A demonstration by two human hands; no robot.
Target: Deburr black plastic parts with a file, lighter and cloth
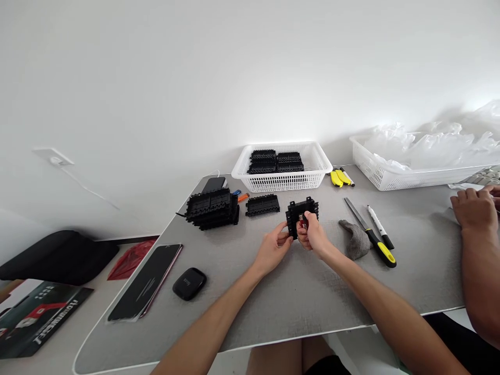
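Note:
A black plastic part [300, 208] with toothed side edges and two small loops on top is held upright on the table. My left hand [272, 249] grips its lower left edge between thumb and fingers. My right hand [313, 235] is closed around a small red tool [303, 222], held against the face of the part; the fingers hide most of that tool, so its kind is unclear. Behind them lies a similar flat black part [262, 205]. Farther left is a stack of black parts [211, 207].
A white basket [283, 182] holds more black parts. To the right lie a grey cloth [356, 240], a file [375, 242], a marker [379, 225] and yellow-handled cutters [340, 178]. A phone [146, 281] and black case [189, 284] lie left. A co-worker's hand [474, 209] is at far right.

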